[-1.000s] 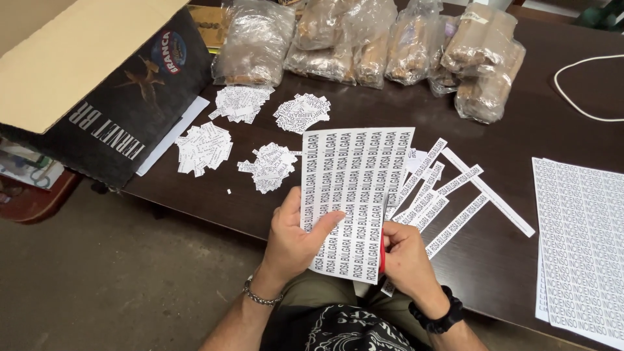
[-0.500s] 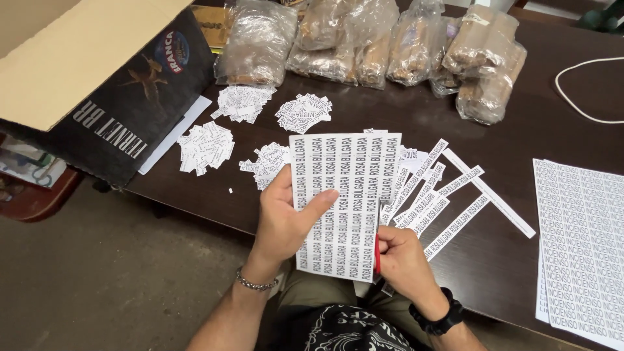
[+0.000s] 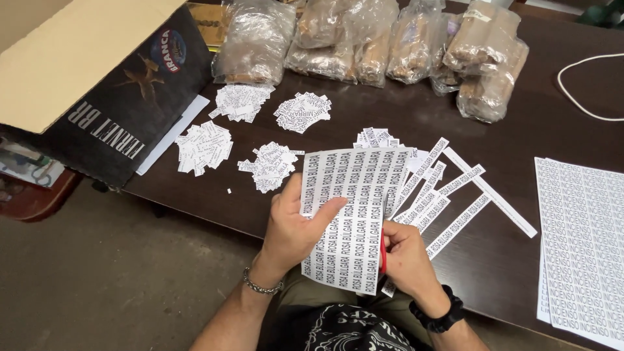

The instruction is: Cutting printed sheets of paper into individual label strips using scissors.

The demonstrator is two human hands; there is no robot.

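Observation:
My left hand (image 3: 294, 229) grips the left edge of a white sheet of printed labels (image 3: 354, 195), thumb on its face, holding it over the near edge of the dark table (image 3: 403, 110). My right hand (image 3: 408, 260) is closed on red-handled scissors (image 3: 383, 255) at the sheet's lower right side, and the blade runs up between two label columns. Most of the scissors are hidden by the sheet and my fingers. Cut label strips (image 3: 455, 192) fan out on the table just right of the sheet.
Small piles of cut labels (image 3: 205, 146) (image 3: 273, 166) (image 3: 302, 112) lie left of the sheet. Clear bags of brown sticks (image 3: 364, 39) line the far edge. A dark cardboard box (image 3: 110, 97) stands at left, stacked label sheets (image 3: 582, 247) at right, and a white cord (image 3: 582, 84) beyond.
The sheet has come down and slightly toward me. My left hand has shifted its grip on the sheet's edge, and my right hand has stayed at the sheet's lower right.

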